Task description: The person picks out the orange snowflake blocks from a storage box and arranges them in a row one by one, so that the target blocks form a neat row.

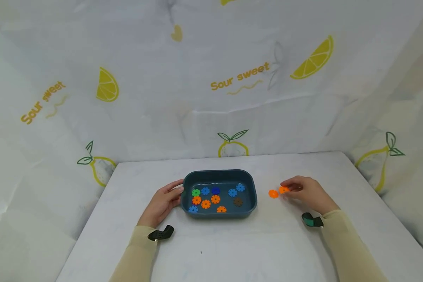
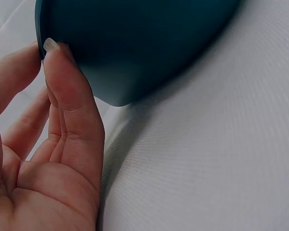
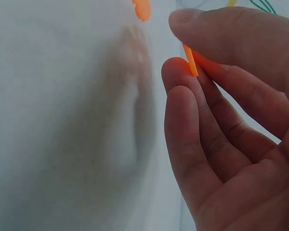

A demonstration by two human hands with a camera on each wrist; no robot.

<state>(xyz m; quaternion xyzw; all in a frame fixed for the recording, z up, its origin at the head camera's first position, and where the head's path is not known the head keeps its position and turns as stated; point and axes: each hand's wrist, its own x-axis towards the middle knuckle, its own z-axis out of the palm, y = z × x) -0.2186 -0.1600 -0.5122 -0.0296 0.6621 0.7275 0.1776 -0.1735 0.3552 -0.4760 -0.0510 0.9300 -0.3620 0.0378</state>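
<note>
My left hand grips the left end of a dark blue-green plastic tray, and the left wrist view has the thumb and fingers at its rim. To the right of the tray, my right hand pinches an orange snowflake disc between thumb and fingers. Only a thin edge of this held disc shows in the right wrist view. Just left of it, a loose orange disc lies on the table.
Inside the tray lie several notched snowflake discs, among them a green one, a dark blue one, a brown one and an orange one. The white table meets a lemon-printed cloth backdrop at its far edge.
</note>
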